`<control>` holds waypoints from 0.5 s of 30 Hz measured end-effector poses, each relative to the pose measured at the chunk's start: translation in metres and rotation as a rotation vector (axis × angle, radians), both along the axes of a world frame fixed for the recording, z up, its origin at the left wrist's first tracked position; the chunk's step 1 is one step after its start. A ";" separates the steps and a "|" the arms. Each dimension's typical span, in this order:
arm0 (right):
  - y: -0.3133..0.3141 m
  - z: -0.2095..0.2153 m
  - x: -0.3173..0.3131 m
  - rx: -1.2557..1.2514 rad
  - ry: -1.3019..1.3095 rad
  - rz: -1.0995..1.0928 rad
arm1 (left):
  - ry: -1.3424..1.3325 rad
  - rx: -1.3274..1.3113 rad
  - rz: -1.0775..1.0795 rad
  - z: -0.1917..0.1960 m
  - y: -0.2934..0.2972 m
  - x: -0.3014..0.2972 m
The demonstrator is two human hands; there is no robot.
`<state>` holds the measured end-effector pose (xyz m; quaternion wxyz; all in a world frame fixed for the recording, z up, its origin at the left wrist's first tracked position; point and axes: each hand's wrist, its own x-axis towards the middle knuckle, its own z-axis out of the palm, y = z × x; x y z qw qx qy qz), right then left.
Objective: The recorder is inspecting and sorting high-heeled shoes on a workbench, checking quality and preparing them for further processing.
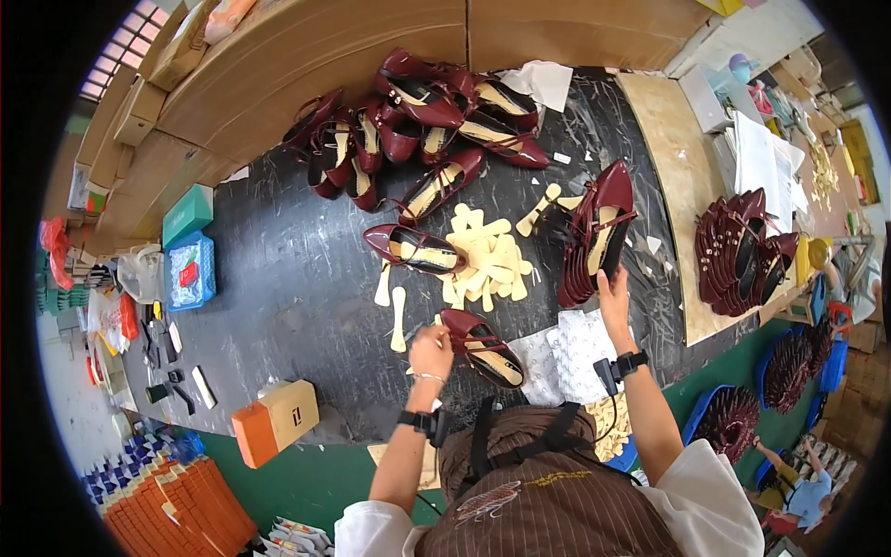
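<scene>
While the left hand (431,351) closes its fingers (444,338) on the heel end of a dark red shoe (483,347), the right hand (613,283) reaches out to a row of shoes (594,232) standing on edge, its fingers together on the near end of the row; I cannot tell whether they grip one shoe or only touch. The held shoe lies on the black table (288,278) just in front of the person, its cream insole up and its toe pointing toward the lower right. Just beyond it sits a heap of cream insoles (487,260), with two loose ones (397,316) lying to the left. Another single shoe (413,249) lies beside the heap, and a jumble of shoes (418,121) fills the far side of the table. Near the right hand, white blister sheets (566,348) cover the table edge. On the left stand a blue tray (190,271), a green box (187,213) and an orange and tan box (276,420). A second stack of shoes (742,251) rests on a wooden board (673,186) at right. Both wrists wear black bands.
</scene>
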<state>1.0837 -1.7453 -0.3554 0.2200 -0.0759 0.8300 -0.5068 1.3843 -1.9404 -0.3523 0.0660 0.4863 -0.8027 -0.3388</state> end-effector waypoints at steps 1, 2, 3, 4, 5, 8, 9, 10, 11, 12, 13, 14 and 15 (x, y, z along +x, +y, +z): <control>-0.002 0.006 0.003 -0.005 -0.003 -0.013 | -0.036 -0.119 -0.025 0.002 -0.019 -0.003; 0.001 0.010 0.004 0.000 0.002 -0.018 | 0.006 -0.208 -0.039 0.016 -0.036 -0.017; 0.001 0.014 0.009 0.010 0.085 -0.099 | -0.007 -0.315 -0.021 0.021 -0.053 -0.026; -0.001 0.020 0.015 0.017 0.166 -0.178 | -0.011 -0.336 0.035 0.020 -0.071 -0.032; -0.003 0.029 0.025 0.067 0.256 -0.226 | -0.015 -0.340 0.045 0.014 -0.090 -0.034; 0.004 0.034 0.051 0.058 0.418 -0.163 | -0.192 0.439 0.317 -0.002 -0.124 -0.064; 0.009 0.037 0.061 0.104 0.464 -0.024 | -0.090 0.812 0.508 -0.003 -0.125 -0.078; 0.010 0.034 0.070 0.062 0.388 0.165 | -0.076 0.970 0.558 -0.016 -0.127 -0.086; 0.004 0.037 0.084 0.123 0.259 0.355 | -0.073 0.965 0.568 -0.033 -0.127 -0.082; -0.005 0.037 0.096 0.185 0.139 0.611 | 0.090 1.026 0.652 -0.050 -0.126 -0.073; -0.012 0.034 0.106 0.260 0.059 0.864 | 0.254 1.086 0.728 -0.062 -0.124 -0.065; -0.017 0.027 0.118 0.342 0.073 1.017 | 0.373 1.041 0.799 -0.067 -0.121 -0.064; -0.019 0.023 0.127 0.352 0.071 1.008 | 0.369 1.051 0.790 -0.064 -0.115 -0.068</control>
